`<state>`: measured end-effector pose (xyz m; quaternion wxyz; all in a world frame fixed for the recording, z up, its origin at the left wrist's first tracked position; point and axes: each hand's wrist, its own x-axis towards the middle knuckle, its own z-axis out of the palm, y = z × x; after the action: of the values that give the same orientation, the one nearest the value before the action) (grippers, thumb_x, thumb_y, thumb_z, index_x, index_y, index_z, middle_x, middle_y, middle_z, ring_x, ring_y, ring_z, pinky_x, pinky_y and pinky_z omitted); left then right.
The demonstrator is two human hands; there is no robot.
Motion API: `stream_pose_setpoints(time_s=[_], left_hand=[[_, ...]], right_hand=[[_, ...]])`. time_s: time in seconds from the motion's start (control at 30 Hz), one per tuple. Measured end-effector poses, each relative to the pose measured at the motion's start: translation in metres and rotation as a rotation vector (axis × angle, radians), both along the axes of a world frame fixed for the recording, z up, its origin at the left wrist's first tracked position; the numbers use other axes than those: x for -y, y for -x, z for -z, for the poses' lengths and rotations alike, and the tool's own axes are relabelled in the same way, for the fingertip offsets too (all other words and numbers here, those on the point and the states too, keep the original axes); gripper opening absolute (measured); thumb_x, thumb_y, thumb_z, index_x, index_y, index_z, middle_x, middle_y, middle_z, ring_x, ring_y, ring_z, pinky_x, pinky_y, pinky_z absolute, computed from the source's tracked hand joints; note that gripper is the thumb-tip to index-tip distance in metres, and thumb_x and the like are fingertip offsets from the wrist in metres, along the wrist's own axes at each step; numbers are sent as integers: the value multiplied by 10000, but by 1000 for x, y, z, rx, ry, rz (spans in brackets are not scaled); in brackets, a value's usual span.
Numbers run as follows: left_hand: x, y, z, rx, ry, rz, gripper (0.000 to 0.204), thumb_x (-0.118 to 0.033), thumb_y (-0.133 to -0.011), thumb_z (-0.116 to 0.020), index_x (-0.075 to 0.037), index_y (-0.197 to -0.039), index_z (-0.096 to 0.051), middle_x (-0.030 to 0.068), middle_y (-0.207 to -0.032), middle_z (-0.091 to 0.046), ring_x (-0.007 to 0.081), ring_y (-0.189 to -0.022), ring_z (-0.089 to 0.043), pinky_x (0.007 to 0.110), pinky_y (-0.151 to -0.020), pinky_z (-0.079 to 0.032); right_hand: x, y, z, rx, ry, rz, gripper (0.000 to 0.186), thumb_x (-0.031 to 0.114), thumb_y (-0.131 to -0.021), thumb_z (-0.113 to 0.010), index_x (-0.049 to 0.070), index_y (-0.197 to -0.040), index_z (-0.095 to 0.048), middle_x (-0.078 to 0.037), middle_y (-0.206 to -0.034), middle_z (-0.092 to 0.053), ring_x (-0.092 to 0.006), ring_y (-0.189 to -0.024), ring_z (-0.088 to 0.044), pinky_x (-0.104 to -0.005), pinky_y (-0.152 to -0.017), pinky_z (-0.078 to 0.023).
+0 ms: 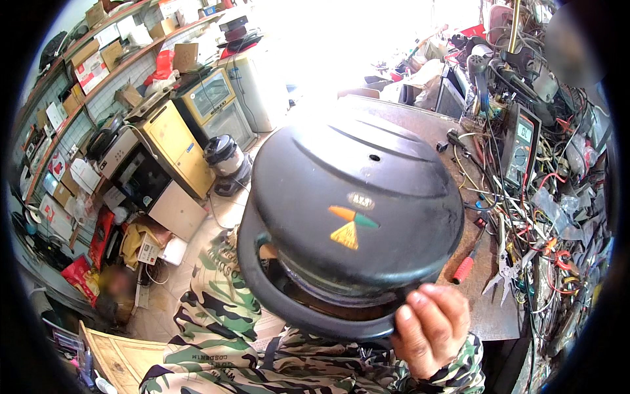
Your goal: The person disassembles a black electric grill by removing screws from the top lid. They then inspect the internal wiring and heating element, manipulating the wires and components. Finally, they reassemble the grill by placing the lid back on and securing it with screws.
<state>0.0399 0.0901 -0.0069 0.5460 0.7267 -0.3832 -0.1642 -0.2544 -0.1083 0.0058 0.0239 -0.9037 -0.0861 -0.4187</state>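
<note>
A black, domed appliance (367, 157), which looks like an electric cooker, hangs tilted in front of me. Its top has a small hole and a worn orange, green and yellow mark. A curved black handle (315, 318) loops round its near side. My right hand (433, 325) is closed on the right end of this handle, fingers curled over it. On the left, my camouflage sleeve (223, 289) runs up behind the appliance. My left hand is almost wholly hidden there; only a small skin-coloured patch shows inside the handle's left end, so its grip is unclear.
A workbench (495, 315) on the right bears a red-handled screwdriver (464, 268), pliers (505, 272), a multimeter (522, 144) and heaped cables. A smaller cooker (226, 161) stands on the floor to the left, near yellow cabinets (174, 141) and loaded shelves (98, 75).
</note>
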Motion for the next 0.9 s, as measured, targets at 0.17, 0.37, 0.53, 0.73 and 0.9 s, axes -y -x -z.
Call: stream_pose_setpoints(time_s=[0.17, 0.37, 0.53, 0.73, 0.9], left_hand=[[34, -16, -18, 187, 90, 40, 289, -12, -875, -735, -28, -1153, -658, 92, -1092, -685, 196, -1008, -663, 350, -866, -552], [81, -24, -41, 315, 251, 93, 294, -3, -870, -735, -20, -1154, -660, 99, -1100, -685, 203, -1023, -664, 356, -884, -555], [125, -20, -60, 305, 427, 173, 299, 5, -865, -735, -13, -1154, -662, 105, -1108, -685, 209, -1035, -665, 362, -899, -556], [151, -5, -86, 47, 564, 185, 132, -2, -922, -698, -10, -1053, -687, 33, -939, -694, 104, -802, -636, 279, -693, -530], [170, -9, -78, 29, 528, 93, 81, -115, -936, -730, -49, -983, -730, -2, -816, -679, 71, -703, -581, 231, -592, -448]], right_hand=[[12, -24, -27, 230, -33, 64, 352, 85, -839, -703, -13, -1175, -670, -198, -1070, -680, -366, -946, -675, -434, -778, -589], [34, -55, -73, 352, -46, 87, 374, 100, -854, -690, -19, -1208, -659, -210, -1073, -653, -390, -966, -647, -475, -846, -534], [55, -79, -108, 434, -103, 77, 340, 37, -856, -724, -3, -1191, -681, -177, -1050, -667, -326, -925, -664, -370, -815, -530], [70, -97, -118, 518, -447, -51, 235, 80, -906, -744, -19, -1115, -710, -143, -1033, -694, -220, -954, -672, -313, -839, -519], [88, -114, -112, 587, -489, -96, 210, 109, -922, -749, -29, -1077, -713, -124, -968, -701, -195, -893, -665, -296, -804, -512]])
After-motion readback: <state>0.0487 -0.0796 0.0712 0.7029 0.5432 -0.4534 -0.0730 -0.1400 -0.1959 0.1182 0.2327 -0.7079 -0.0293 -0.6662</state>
